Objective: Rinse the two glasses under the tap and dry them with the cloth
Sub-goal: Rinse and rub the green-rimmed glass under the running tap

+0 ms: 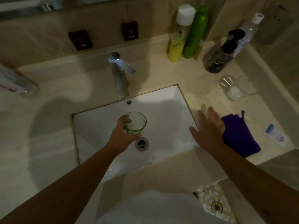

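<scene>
My left hand grips a green-tinted glass, upright over the white sink basin, just above the drain. The chrome tap stands behind the basin; no water stream shows. My right hand hovers open with spread fingers over the basin's right edge, partly over a purple cloth lying on the counter. A second, clear glass lies on its side on the counter at the right back.
Yellow and green bottles, a dark pump bottle and a clear bottle stand at the back right. A small blue-white packet lies right of the cloth. Another bottle lies at the far left.
</scene>
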